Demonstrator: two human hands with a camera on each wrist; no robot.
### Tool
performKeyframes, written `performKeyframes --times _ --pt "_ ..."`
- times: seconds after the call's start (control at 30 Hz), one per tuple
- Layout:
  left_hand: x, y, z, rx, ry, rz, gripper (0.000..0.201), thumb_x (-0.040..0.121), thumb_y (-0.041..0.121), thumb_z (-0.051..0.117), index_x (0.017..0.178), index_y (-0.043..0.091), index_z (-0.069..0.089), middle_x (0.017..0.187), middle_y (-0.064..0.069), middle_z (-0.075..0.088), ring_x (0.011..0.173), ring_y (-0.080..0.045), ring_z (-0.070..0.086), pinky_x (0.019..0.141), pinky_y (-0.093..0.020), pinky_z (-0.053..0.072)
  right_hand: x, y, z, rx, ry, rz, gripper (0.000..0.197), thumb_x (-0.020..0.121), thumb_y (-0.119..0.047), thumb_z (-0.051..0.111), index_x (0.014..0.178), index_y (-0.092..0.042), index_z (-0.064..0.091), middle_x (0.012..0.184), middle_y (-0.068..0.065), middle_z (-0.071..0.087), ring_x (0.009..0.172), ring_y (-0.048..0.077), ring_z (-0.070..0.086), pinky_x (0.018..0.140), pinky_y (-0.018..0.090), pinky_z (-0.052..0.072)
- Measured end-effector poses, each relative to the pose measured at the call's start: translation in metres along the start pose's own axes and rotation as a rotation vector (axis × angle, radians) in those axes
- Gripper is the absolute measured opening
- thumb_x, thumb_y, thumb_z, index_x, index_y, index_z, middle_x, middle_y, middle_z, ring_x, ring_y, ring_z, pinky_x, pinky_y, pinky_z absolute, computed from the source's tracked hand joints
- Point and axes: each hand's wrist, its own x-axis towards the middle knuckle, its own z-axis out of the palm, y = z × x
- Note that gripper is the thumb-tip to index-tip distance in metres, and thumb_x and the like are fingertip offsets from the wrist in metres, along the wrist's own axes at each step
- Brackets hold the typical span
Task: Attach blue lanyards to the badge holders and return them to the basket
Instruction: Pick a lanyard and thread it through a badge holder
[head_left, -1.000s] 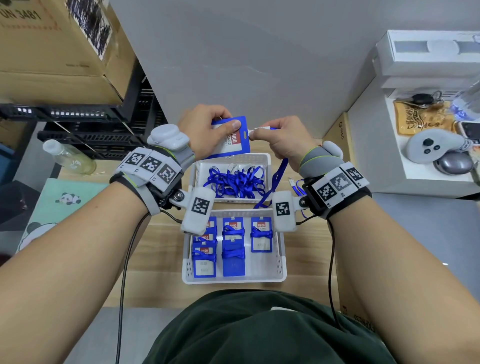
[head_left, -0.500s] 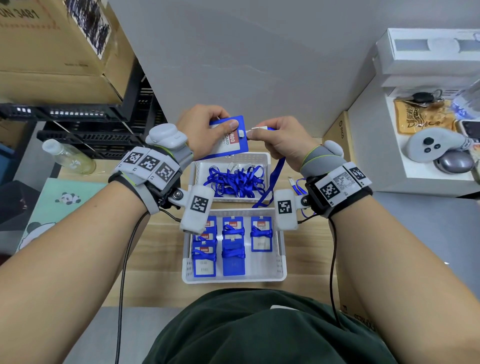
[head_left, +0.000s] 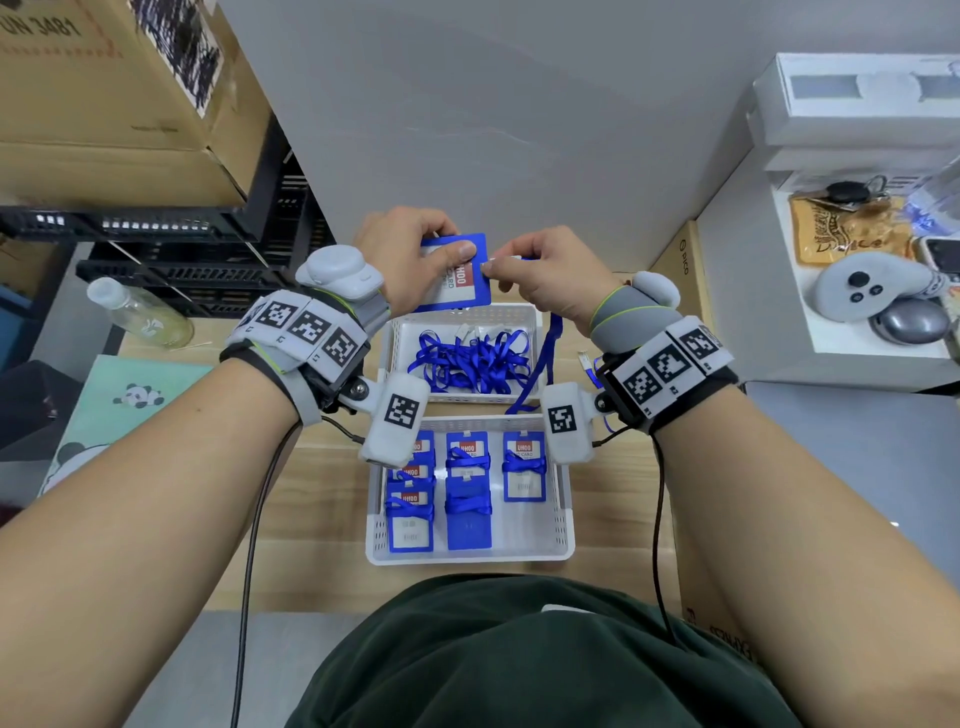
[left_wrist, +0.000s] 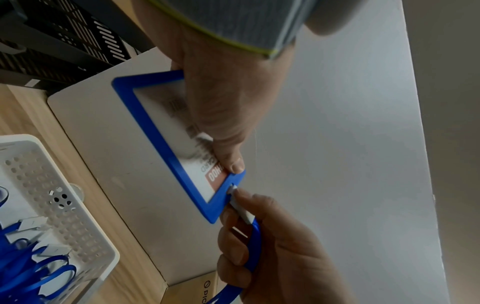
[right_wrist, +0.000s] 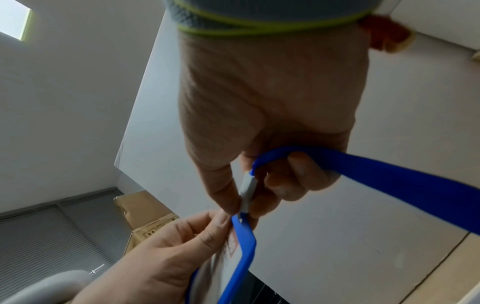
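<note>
My left hand (head_left: 415, 254) grips a blue badge holder (head_left: 465, 286) in the air above the far basket, thumb on its face near the slot; the holder (left_wrist: 166, 142) shows a white card with a red strip. My right hand (head_left: 545, 270) pinches the white clip (right_wrist: 246, 191) of a blue lanyard (right_wrist: 376, 174), its tip at the holder's top edge slot (left_wrist: 232, 186). The lanyard strap (head_left: 540, 364) hangs down from that hand. The near white basket (head_left: 563, 525) holds several badge holders wrapped in lanyards. The far white basket (head_left: 535, 322) holds a tangle of loose blue lanyards (head_left: 472, 358).
Both baskets sit on a wooden table (head_left: 322, 499) against a grey panel. A clear bottle (head_left: 137, 314) and a panda-print pad (head_left: 130, 400) lie left, black crates (head_left: 197, 280) behind. A white shelf (head_left: 852, 364) with controllers stands right, a cardboard box (head_left: 680, 265) beside it.
The right hand has brought the lanyard clip leftward from a small gap to the top edge of the badge holder. The left hand keeps the holder nearly still.
</note>
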Motion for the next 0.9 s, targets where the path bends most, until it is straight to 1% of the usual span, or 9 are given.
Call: performKeyframes --times 0.1,0.2,0.33,0.5,0.63,0.7,0.77,0.83,0.9 --pt "0.000 -0.003 -0.003 0.000 -0.003 -0.015 0.023 0.091 0.046 0.059 0.091 0.024 0.068 0.081 0.007 0.066 0.079 -0.014 0.059 0.068 -0.024 0.038 0.000 0.004 -0.004 -0.003 -0.044 -0.002 0.020 0.086 -0.036 0.069 0.079 -0.017 0.073 0.065 -0.009 0.064 0.054 0.010 0.045 0.052 0.022 0.037" --pt "0.000 -0.002 -0.004 -0.001 -0.022 -0.019 0.025 0.091 0.047 0.059 0.091 0.024 0.069 0.081 0.007 0.066 0.079 -0.014 0.061 0.068 -0.024 0.040 0.000 0.006 -0.008 -0.023 -0.073 -0.037 0.019 0.090 -0.033 0.067 0.074 -0.022 0.070 0.069 -0.004 0.066 0.058 0.011 0.050 0.056 0.021 0.041" --pt "0.000 -0.002 -0.003 0.001 -0.044 -0.015 0.024 0.092 0.048 0.057 0.090 0.026 0.067 0.081 0.007 0.066 0.079 -0.016 0.060 0.068 -0.026 0.040 0.001 0.007 -0.009 -0.003 -0.085 -0.054 0.019 0.092 -0.024 0.065 0.076 -0.016 0.069 0.068 0.001 0.063 0.058 0.009 0.053 0.056 0.015 0.041" --pt "0.000 -0.005 -0.001 -0.027 -0.062 -0.031 0.032 0.094 0.051 0.050 0.089 0.024 0.066 0.081 0.005 0.068 0.078 -0.017 0.062 0.072 -0.031 0.048 0.003 0.004 -0.012 0.228 -0.128 -0.030 0.023 0.096 -0.011 0.055 0.075 -0.010 0.066 0.060 0.003 0.061 0.054 0.011 0.054 0.061 0.021 0.045" --pt "0.000 -0.002 -0.001 -0.059 -0.080 -0.037 0.039 0.098 0.050 0.042 0.078 0.021 0.058 0.067 0.009 0.058 0.062 -0.010 0.054 0.058 -0.026 0.040 0.002 0.004 -0.014 0.265 -0.148 -0.085 0.024 0.095 -0.016 0.053 0.076 -0.012 0.066 0.061 0.001 0.061 0.063 0.015 0.055 0.074 0.028 0.043" --pt "0.001 0.000 -0.001 -0.064 -0.070 -0.040 0.047 0.099 0.050 0.038 0.075 0.013 0.056 0.062 0.005 0.050 0.058 -0.015 0.045 0.054 -0.028 0.032 0.001 0.001 -0.015 0.313 -0.123 -0.111 0.024 0.097 -0.017 0.051 0.078 -0.010 0.064 0.064 0.005 0.059 0.065 0.017 0.055 0.075 0.027 0.044" --pt "0.003 0.002 -0.003 -0.094 -0.056 -0.041 0.053 0.100 0.050 0.035 0.076 0.007 0.055 0.063 -0.001 0.049 0.059 -0.019 0.042 0.055 -0.031 0.030 0.001 -0.003 -0.015 0.369 -0.109 -0.132 0.030 0.097 -0.030 0.049 0.085 -0.008 0.065 0.068 0.008 0.061 0.071 0.021 0.056 0.079 0.027 0.045" --pt "0.005 0.005 -0.007 -0.159 -0.047 -0.054 0.052 0.101 0.049 0.034 0.075 0.009 0.055 0.063 -0.001 0.051 0.058 -0.015 0.043 0.057 -0.030 0.031 0.000 -0.002 -0.017 0.361 -0.106 -0.141 0.042 0.096 -0.043 0.045 0.099 -0.007 0.066 0.082 0.010 0.065 0.080 0.019 0.059 0.082 0.023 0.047" --pt "0.007 0.011 -0.011 -0.232 -0.016 -0.060 0.048 0.101 0.047 0.034 0.068 0.016 0.050 0.057 0.006 0.048 0.050 -0.005 0.041 0.055 -0.026 0.031 -0.003 -0.001 -0.016 0.305 -0.095 -0.178 0.033 0.098 -0.037 0.050 0.106 -0.008 0.064 0.097 0.003 0.067 0.089 0.010 0.061 0.084 0.014 0.045"
